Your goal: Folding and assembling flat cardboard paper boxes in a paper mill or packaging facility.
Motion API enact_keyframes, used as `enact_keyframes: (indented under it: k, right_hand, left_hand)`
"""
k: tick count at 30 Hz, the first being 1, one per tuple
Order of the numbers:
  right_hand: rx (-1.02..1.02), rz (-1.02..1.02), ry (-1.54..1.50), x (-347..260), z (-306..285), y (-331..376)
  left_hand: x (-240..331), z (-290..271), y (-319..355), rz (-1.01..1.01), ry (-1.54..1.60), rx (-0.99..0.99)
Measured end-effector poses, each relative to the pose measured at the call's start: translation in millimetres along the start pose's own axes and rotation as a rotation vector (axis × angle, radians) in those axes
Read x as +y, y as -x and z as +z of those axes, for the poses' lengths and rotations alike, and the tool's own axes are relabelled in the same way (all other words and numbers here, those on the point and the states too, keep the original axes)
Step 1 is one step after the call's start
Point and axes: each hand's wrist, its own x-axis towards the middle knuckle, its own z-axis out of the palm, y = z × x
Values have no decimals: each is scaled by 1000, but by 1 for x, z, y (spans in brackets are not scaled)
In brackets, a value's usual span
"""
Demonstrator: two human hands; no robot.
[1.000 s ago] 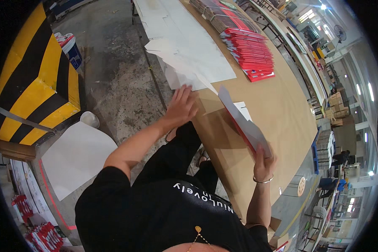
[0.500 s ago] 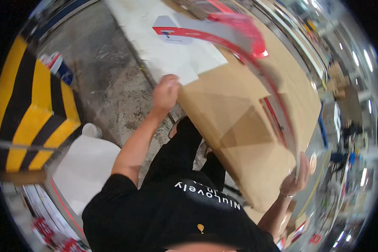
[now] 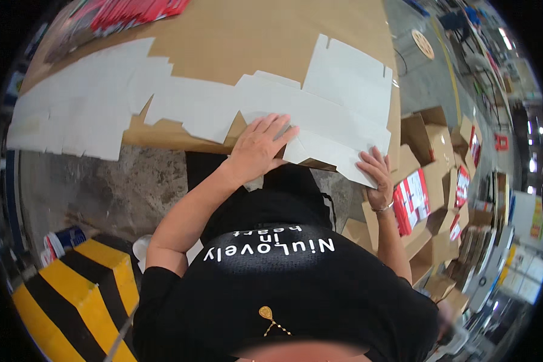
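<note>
The left hand lies flat, fingers spread, on a flat white cardboard box sheet on the brown table. The right hand seems to pinch the sheet's near corner, just beside it.

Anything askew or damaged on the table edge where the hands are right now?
No damage shows. The flat white carton blank under the left hand and right hand lies skewed, its corner hanging past the brown table edge. Other white blanks overlap unevenly along that edge.
</note>
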Motion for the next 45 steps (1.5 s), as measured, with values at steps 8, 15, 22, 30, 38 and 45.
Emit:
enact_keyframes:
  k: [8, 15, 22, 30, 38, 45]
  right_hand:
    - [239, 507, -265, 8, -22, -31]
    - [266, -248, 239, -26, 17, -74]
    - [80, -386, 87, -37, 42, -65]
    - [-3, -414, 208, -48, 27, -68]
    - [-302, 985, -1087, -86, 51, -4]
    - [328, 627, -796, -67, 57, 3]
  left_hand:
    - [34, 21, -57, -264, 242, -21]
    - [44, 46, -59, 1, 12, 175]
    - [2, -21, -32, 186, -212, -179]
    - [40, 1, -47, -180, -285, -291]
    - [73, 28, -28, -137, -434, -206]
    - [94, 31, -27, 3, -201, -151]
